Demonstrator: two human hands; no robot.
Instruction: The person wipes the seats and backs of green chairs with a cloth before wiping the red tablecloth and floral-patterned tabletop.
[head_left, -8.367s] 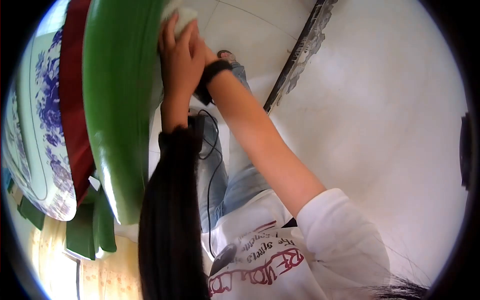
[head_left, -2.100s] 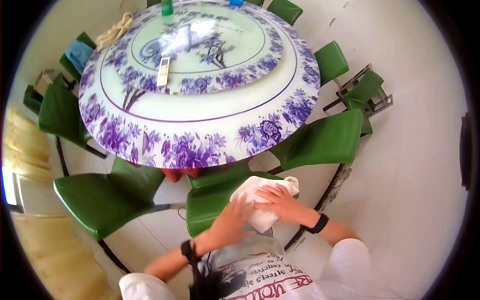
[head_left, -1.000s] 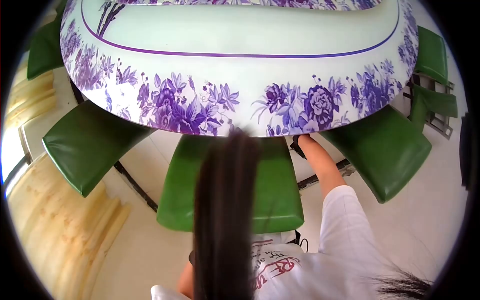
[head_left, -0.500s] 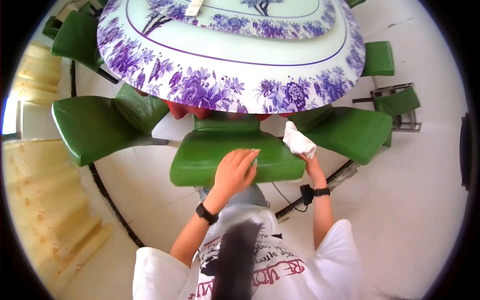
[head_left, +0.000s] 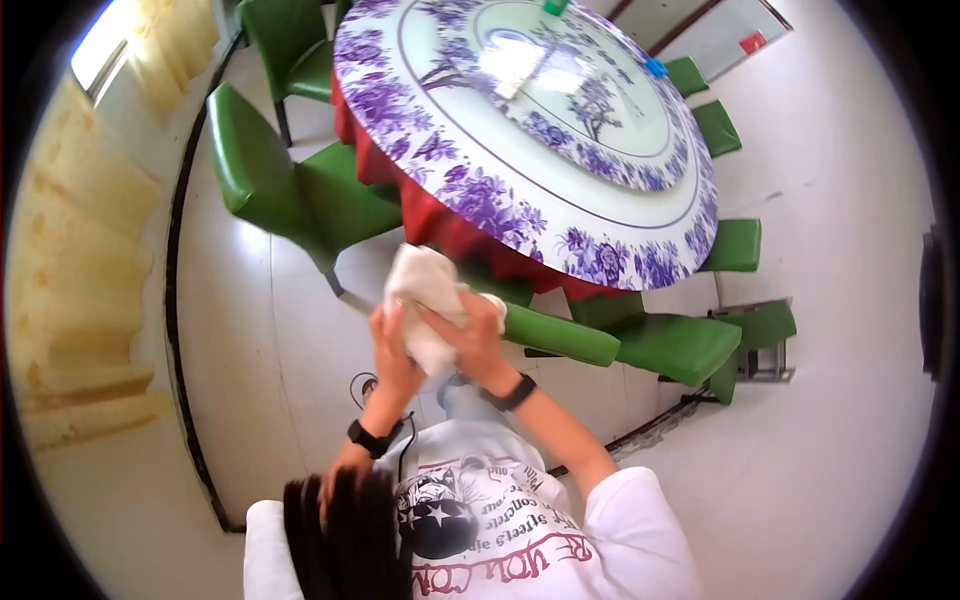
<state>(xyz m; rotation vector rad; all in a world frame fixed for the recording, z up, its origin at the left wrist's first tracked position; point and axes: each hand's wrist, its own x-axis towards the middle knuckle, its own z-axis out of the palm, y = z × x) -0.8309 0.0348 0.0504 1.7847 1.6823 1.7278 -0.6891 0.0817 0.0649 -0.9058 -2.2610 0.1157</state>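
Observation:
A folded white cloth [head_left: 424,280] is held between both my hands, near the left end of a green chair's backrest [head_left: 560,335]. My left hand [head_left: 398,345] grips the cloth's lower left side. On its right side, my right hand [head_left: 478,338] has its fingers closed over it. Some of the cloth also shows beside the right hand's fingers, close to the chair. Much of that chair is hidden behind my hands and the cloth.
A large oval table [head_left: 560,245] with a purple floral top and red skirt [head_left: 425,215] stands ahead. Green chairs surround it, one on the left [head_left: 315,195] and one on the right [head_left: 675,345]. A yellow curtain [head_left: 85,280] hangs at far left.
The cloth has moved left from the chair's right corner, and my left hand has come off the chair onto it. The view has turned, with the table now toward the upper right.

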